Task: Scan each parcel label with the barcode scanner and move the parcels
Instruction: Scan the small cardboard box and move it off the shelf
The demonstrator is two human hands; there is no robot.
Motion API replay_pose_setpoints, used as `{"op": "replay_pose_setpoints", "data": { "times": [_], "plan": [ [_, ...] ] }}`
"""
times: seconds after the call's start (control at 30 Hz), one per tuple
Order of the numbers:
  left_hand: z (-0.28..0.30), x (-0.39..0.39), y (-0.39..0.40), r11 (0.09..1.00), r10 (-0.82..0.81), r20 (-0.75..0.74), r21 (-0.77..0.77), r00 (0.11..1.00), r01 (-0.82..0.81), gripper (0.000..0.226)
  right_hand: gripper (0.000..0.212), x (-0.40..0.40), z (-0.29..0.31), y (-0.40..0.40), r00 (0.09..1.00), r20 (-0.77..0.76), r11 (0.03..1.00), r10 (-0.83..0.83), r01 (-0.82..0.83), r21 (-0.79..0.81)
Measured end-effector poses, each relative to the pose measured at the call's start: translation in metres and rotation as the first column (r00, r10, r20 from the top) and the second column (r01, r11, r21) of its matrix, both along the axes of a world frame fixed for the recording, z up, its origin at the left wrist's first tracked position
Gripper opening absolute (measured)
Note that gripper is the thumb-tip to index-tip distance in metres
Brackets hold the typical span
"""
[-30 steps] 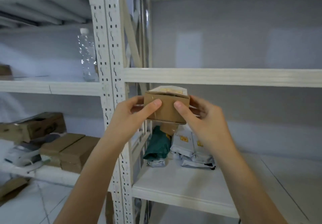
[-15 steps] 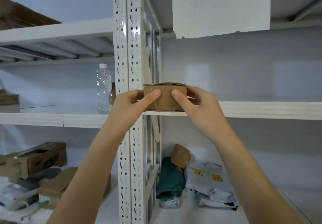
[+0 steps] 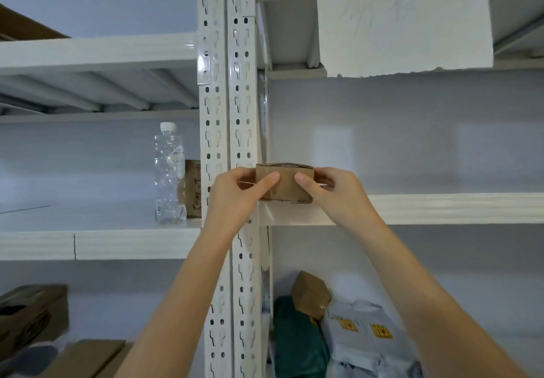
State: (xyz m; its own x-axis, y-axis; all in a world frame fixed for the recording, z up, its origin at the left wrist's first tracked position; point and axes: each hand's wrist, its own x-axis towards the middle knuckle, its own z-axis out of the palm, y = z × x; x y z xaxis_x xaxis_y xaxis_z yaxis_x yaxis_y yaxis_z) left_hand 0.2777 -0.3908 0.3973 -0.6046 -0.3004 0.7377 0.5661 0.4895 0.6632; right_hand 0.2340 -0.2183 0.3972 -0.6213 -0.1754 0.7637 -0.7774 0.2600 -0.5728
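Observation:
A small brown cardboard parcel [image 3: 287,183] sits at the front left corner of the white middle shelf [image 3: 426,208]. My left hand [image 3: 235,193] grips its left end, thumb on the front face. My right hand [image 3: 335,195] grips its right end the same way. On the shelf below lie more parcels: a small brown box [image 3: 310,293], a green bag [image 3: 297,339] and grey mailer bags [image 3: 371,336] with yellow stickers. No barcode scanner is in view.
A white perforated upright post [image 3: 226,130] stands just left of the parcel. On the left bay's shelf a clear plastic bottle [image 3: 169,174] stands beside a brown card [image 3: 192,188]. Cardboard boxes [image 3: 32,313] lie low at the left.
Both hands have lifted the small brown parcel from chest height up onto the middle shelf's front corner. The view has tilted upward with it.

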Motion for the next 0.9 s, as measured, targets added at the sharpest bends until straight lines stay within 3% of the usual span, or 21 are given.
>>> {"op": "replay_pose_setpoints", "data": {
  "times": [0.13, 0.67, 0.77, 0.9],
  "plan": [
    [0.000, -0.018, -0.002, 0.997, 0.083, -0.052, 0.014, 0.995, -0.082, 0.041, 0.028, -0.019, 0.003, -0.007, 0.999, -0.008, 0.999, -0.044, 0.044, 0.001],
    [-0.005, -0.048, 0.008, 0.915, 0.384, -0.175, -0.063, 0.907, -0.399, 0.041, 0.023, -0.046, 0.002, -0.018, 0.983, -0.058, 0.980, -0.175, 0.180, 0.090],
    [-0.010, -0.046, 0.009, 0.925, 0.374, -0.191, 0.002, 0.907, -0.381, 0.043, 0.027, -0.044, -0.003, -0.013, 0.981, -0.070, 0.977, -0.183, 0.189, 0.102],
    [-0.038, -0.036, 0.016, 0.925, 0.376, -0.336, 0.089, 0.863, -0.369, 0.014, 0.038, -0.035, -0.016, 0.005, 0.977, -0.098, 0.981, -0.191, 0.193, 0.010]
  ]
}}
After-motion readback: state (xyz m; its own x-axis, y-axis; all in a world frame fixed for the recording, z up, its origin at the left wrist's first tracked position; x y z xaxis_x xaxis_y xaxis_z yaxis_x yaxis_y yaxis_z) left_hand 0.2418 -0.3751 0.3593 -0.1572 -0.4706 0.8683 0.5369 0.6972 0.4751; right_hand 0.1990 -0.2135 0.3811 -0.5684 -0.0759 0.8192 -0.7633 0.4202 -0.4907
